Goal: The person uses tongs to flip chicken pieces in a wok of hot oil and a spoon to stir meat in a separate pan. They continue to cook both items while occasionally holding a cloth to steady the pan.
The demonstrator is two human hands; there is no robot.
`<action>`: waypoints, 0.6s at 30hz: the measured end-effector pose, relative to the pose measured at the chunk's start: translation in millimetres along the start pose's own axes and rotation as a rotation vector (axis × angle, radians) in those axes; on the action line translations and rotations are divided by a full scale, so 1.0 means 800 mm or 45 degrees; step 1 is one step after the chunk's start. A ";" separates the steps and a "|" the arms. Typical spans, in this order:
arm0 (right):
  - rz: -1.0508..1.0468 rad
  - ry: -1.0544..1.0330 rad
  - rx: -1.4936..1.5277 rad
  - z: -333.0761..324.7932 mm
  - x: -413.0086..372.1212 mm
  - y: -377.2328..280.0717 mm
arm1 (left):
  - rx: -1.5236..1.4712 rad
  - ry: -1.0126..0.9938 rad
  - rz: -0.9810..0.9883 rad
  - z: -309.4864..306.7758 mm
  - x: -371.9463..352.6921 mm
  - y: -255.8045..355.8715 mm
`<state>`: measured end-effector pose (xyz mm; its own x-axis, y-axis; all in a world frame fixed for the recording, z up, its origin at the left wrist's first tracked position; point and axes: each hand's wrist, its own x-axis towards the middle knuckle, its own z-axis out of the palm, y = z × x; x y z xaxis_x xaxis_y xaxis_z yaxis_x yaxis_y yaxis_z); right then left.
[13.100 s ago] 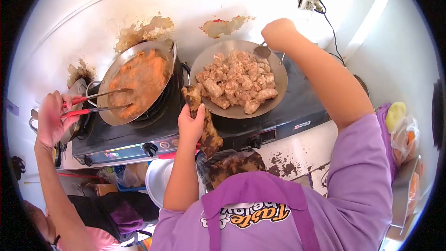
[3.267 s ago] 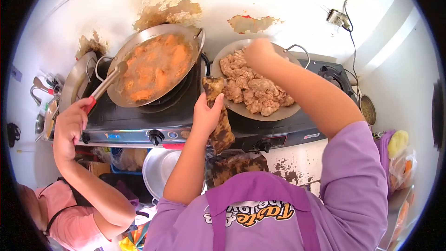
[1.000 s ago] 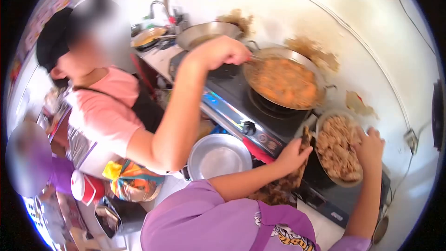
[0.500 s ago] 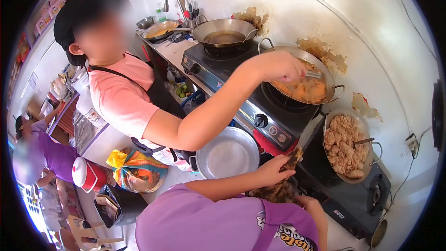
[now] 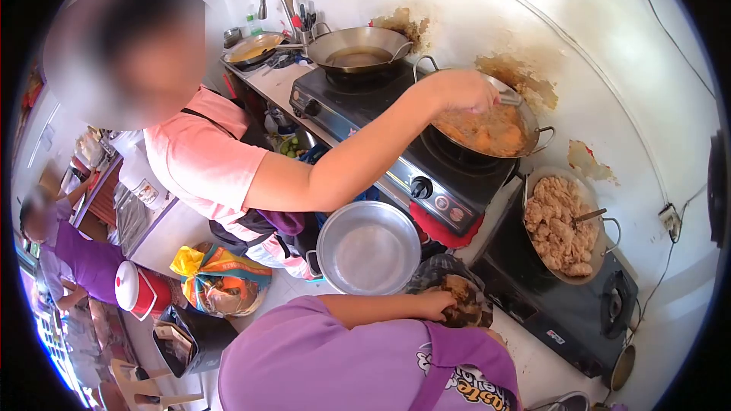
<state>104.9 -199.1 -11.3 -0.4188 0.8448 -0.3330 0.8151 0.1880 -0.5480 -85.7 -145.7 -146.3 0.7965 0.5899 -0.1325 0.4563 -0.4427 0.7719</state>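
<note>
My left hand [image 5: 435,305] is at the bottom middle, fingers closed on a crumpled brown-stained thing [image 5: 459,298] whose kind I cannot make out. That thing lies at a dark plastic bag [image 5: 442,268] beside the stove. My right hand is hidden behind my purple apron [image 5: 472,365]; only a sliver of arm shows. An aluminium pot [image 5: 368,247] stands just left of the bag. To the right, a pan of breaded pieces [image 5: 562,224], with a utensil handle sticking out, rests on a black stove [image 5: 533,312].
A co-worker in a pink shirt [image 5: 205,152] reaches across with a metal utensil [image 5: 510,97] over a wok of frying food [image 5: 487,133]. Another wok of oil [image 5: 358,49] sits behind. A yellow-topped bag [image 5: 221,278], a red cooler [image 5: 142,289] and a black bin [image 5: 194,339] stand at left.
My left hand has moved down and left with the brown-stained thing, to the dark bag. My right hand has gone out of sight. The co-worker's head has leaned closer.
</note>
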 end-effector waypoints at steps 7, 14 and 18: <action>0.026 -0.077 -0.008 0.019 0.015 0.016 | -0.077 -0.029 0.063 0.000 0.002 -0.011; 0.099 -0.123 0.008 0.040 0.014 0.035 | -0.056 -0.069 0.071 -0.002 0.009 -0.008; 0.130 -0.139 0.027 0.052 0.018 0.044 | -0.025 -0.099 0.080 -0.007 0.013 -0.008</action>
<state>110.8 -201.3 -67.4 -0.3761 0.7991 -0.4690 0.8476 0.0921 -0.5227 -82.5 -133.5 -149.2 0.8520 0.5070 -0.1306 0.3972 -0.4634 0.7921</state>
